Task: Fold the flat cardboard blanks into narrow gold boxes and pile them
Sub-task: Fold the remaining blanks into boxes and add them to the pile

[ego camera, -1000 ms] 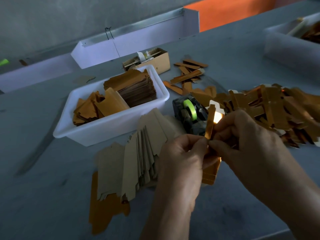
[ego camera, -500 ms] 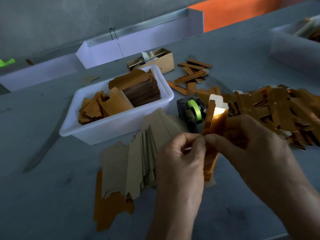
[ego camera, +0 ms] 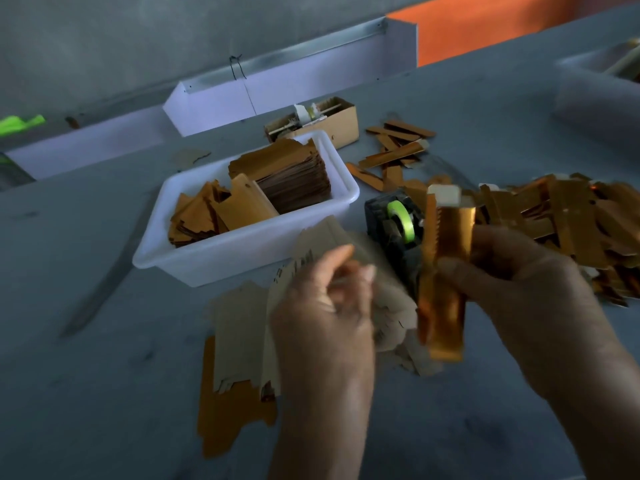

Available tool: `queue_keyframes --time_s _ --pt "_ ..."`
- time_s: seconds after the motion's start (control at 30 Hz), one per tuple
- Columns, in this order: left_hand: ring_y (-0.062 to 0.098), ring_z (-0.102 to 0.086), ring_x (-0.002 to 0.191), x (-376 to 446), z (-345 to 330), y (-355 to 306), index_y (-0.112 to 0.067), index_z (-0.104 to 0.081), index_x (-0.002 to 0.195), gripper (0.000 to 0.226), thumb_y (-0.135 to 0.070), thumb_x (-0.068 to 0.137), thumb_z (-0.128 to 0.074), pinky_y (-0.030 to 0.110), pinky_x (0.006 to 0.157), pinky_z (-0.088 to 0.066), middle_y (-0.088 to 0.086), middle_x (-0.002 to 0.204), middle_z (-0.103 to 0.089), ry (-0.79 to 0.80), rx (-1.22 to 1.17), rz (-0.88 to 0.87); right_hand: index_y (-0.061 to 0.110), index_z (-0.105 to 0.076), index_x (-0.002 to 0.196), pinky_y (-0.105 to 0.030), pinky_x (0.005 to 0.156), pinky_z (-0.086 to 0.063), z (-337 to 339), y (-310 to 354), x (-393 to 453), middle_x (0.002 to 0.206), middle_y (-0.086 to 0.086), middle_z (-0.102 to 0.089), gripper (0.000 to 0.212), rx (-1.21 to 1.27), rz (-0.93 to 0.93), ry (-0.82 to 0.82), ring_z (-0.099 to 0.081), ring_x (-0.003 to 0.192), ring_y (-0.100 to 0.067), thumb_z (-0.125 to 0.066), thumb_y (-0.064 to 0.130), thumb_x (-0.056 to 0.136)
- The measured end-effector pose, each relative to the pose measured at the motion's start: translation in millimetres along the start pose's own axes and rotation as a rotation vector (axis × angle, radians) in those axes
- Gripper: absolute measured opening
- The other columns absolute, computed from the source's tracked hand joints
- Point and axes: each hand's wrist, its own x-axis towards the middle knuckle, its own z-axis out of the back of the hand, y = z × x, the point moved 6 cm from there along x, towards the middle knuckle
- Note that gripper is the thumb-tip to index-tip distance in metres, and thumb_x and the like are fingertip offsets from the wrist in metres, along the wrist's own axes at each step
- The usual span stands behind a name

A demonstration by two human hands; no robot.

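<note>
While gripped upright in the right hand (ego camera: pixel 519 289): one narrow gold box (ego camera: pixel 446 271), partly folded, white flap at top.
Left hand (ego camera: pixel 329 299) blurred, fingers loosely curled, apart from the box; whether it holds anything cannot be told. Flat blanks (ego camera: pixel 242 327) fanned beneath; tape dispenser (ego camera: pixel 394 226) behind; finished boxes pile (ego camera: pixel 571 216) right; white tray (ego camera: pixel 249 247) of blanks beyond.

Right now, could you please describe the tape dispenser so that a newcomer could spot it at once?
Start at the white plastic tub of gold blanks in the middle of the grey table. Just to its right, beside the heap of folded gold boxes, sits the tape dispenser: the only black thing there, holding a bright green roll.
</note>
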Motion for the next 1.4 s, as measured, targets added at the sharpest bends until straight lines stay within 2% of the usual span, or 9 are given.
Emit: queue_keyframes --time_s 0.1,0.23,0.4,0.67,0.8,0.87,1.0,1.2,1.4 --pt "0.010 -0.063 0.088 12 40 -4 -0.025 -0.066 0.116 0.028 -0.035 0.092 -0.055 0.014 0.076 -0.045 -0.005 0.100 -0.069 -0.229 0.426 -0.138 0.034 -0.058 0.084 -0.024 0.055 -0.043 31 3 20 0.071 0.017 -0.058 0.009 -0.298 0.142 -0.221 -0.056 0.062 0.000 -0.063 0.027 0.084" --pt "0.026 -0.059 0.091 22 48 31 -0.014 -0.063 0.096 0.038 -0.046 0.095 -0.042 0.033 0.078 -0.045 0.007 0.092 -0.066 -0.008 0.698 0.118 0.011 -0.060 0.094 -0.030 0.052 -0.042 56 -11 58 0.072 -0.005 -0.059 0.014 -0.641 0.157 -0.331 -0.051 0.055 -0.017 -0.060 0.024 0.087" --pt "0.003 -0.036 0.054 15 28 34 -0.017 -0.057 0.084 0.028 -0.033 0.100 -0.040 0.015 0.045 -0.021 -0.008 0.062 -0.042 0.077 0.790 0.065 0.009 -0.051 0.124 -0.051 0.087 -0.045 63 -36 75 0.123 -0.020 -0.051 0.043 -0.818 -0.086 -0.368 -0.046 0.110 -0.041 -0.061 0.026 0.086" --pt "0.007 -0.041 0.059 17 40 20 -0.022 -0.060 0.102 0.012 -0.024 0.093 -0.052 0.022 0.050 -0.029 -0.005 0.074 -0.058 -0.127 0.781 0.085 0.000 -0.063 0.114 -0.047 0.088 -0.044 37 -8 18 0.122 -0.021 -0.056 0.030 -0.621 0.275 -0.445 -0.051 0.110 -0.042 -0.065 0.008 0.085" --pt "0.009 -0.052 0.072 12 36 13 -0.024 -0.060 0.081 0.010 -0.028 0.088 -0.065 0.023 0.056 -0.033 -0.008 0.077 -0.058 -0.133 0.598 0.024 0.008 -0.068 0.105 -0.028 0.069 -0.049 27 14 -2 0.110 -0.010 -0.064 0.021 -0.491 0.308 -0.350 -0.062 0.088 -0.020 -0.065 0.011 0.085" --pt "0.012 -0.050 0.069 6 31 3 -0.022 -0.058 0.072 0.018 -0.028 0.085 -0.067 0.019 0.052 -0.028 -0.008 0.072 -0.050 -0.150 0.573 -0.082 0.021 -0.069 0.097 -0.010 0.056 -0.044 15 16 -12 0.092 0.005 -0.069 0.015 -0.333 0.209 -0.185 -0.062 0.070 -0.002 -0.063 0.024 0.084" --pt "0.024 -0.055 0.065 -16 1 -27 -0.018 -0.060 0.067 0.022 -0.020 0.069 -0.081 0.024 0.051 -0.031 0.002 0.072 -0.051 -0.075 0.627 -0.293 0.016 -0.070 0.096 -0.020 0.071 -0.056 -42 9 -36 0.087 0.003 -0.074 0.035 0.460 -0.237 0.373 -0.070 0.082 -0.010 -0.060 0.039 0.073" --pt "0.000 -0.056 0.092 -35 -33 -17 -0.035 -0.061 0.104 0.025 -0.031 0.081 -0.069 0.010 0.071 -0.044 -0.019 0.096 -0.054 0.260 0.387 -0.286 0.003 -0.068 0.087 -0.035 0.070 -0.049 -42 -18 -35 0.081 -0.020 -0.067 0.029 0.624 -0.420 0.318 -0.061 0.072 -0.025 -0.059 0.028 0.073" --pt "0.002 -0.051 0.106 -16 4 -9 -0.036 -0.053 0.124 0.054 -0.042 0.074 -0.071 0.021 0.086 -0.046 -0.019 0.112 -0.052 -0.007 0.252 -0.192 0.026 -0.075 0.094 -0.033 0.079 -0.058 -40 -21 -30 0.101 -0.006 -0.073 0.028 0.731 -0.401 0.377 -0.069 0.092 -0.016 -0.059 0.022 0.072"
